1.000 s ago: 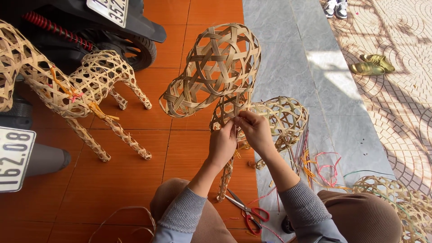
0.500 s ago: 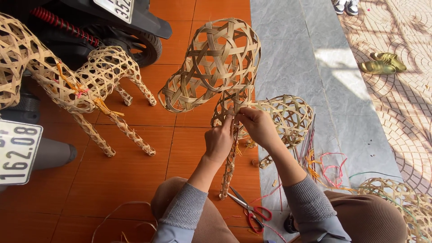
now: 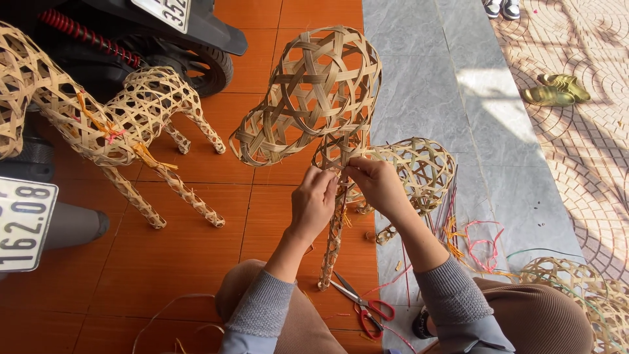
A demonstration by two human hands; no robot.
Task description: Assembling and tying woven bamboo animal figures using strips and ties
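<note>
Deer: woven bamboo deer (image 3: pixel 314 105), open lattice, standing on the orange tile floor (image 3: pixel 196 262) right in front of the knees, head raised toward the camera
Neck: narrow woven neck (image 3: pixel 335 152) between head and body, where both hands meet
Left hand: left hand (image 3: pixel 313 202) closed around the neck and upper front leg, fingers curled shut on the weave
Right hand: right hand (image 3: pixel 377 183) pinching a strip at the neck, thumb and fingertips pressed together on it
Weight: judged very light, mostly air between thin strips
Stiffness: springy rather than rigid, likely to flex under a squeeze
Fragility: strips probably crack or kink if crushed or bent sharply; loose ends likely sharp
Surface: dry, smooth bamboo, probably slightly slippery along the grain
Where to hold: best at the neck or along a leg (image 3: pixel 331 242), where the weave is dense; head (image 3: pixel 308 92) and body (image 3: pixel 419 170) better cradled than pinched
Nearby: red-handled scissors (image 3: pixel 362 303) on the floor by the leg; coloured strips (image 3: pixel 472 239) just beside the body; second deer (image 3: pixel 111 124) well apart to the left, near a motorbike (image 3: pixel 164 46); shoes (image 3: pixel 557 88) far off on the paving
</note>
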